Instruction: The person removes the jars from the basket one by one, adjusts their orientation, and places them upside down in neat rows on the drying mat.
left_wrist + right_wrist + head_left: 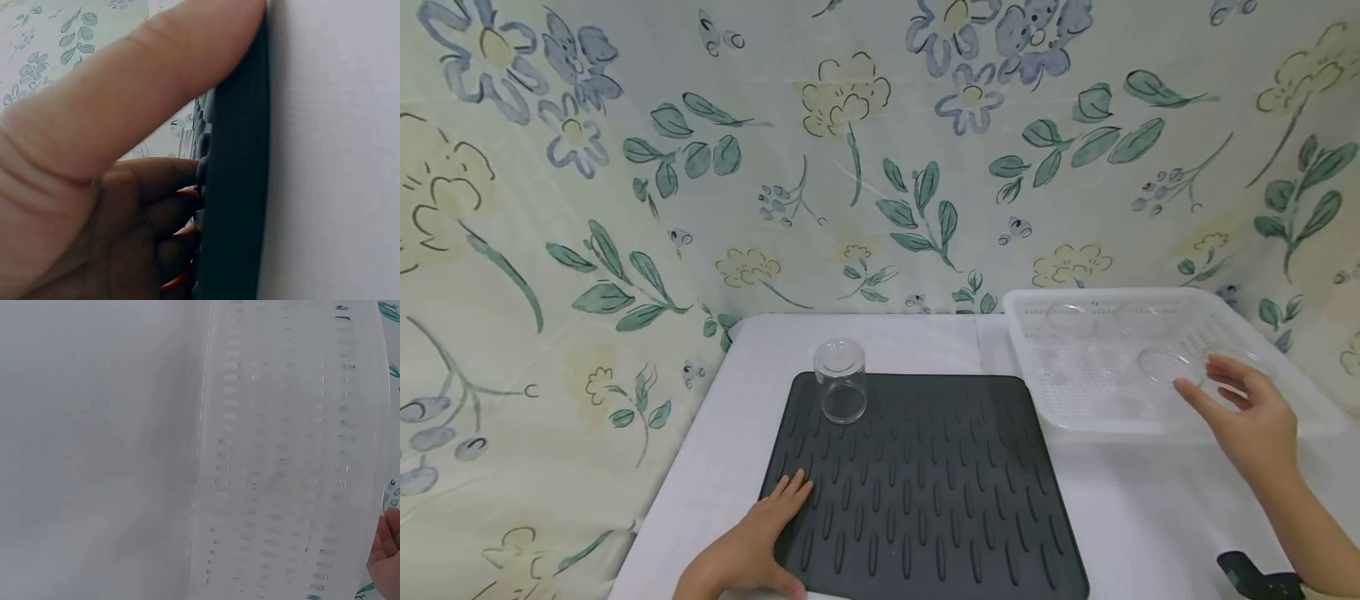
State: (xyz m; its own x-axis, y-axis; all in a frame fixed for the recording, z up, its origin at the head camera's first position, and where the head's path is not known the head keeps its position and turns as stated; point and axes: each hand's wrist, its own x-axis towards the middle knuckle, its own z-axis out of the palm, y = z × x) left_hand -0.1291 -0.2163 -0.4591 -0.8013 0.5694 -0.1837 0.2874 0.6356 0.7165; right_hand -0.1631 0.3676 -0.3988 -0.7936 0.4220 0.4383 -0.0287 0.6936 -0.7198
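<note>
A dark ridged drying mat lies on the white table. One clear glass stands upside down at its back left. My left hand rests at the mat's left edge, fingers lying on the ridges. In the left wrist view the thumb presses against the mat's side. On the right, my right hand is over the front of a white plastic basket, thumb and fingers apart and curved beside the rims of clear glasses. Nothing shows in its grasp.
Several glasses sit in the basket, faint against its perforated walls. Floral cloth hangs behind and to the left of the table. A black strap piece is by the right wrist.
</note>
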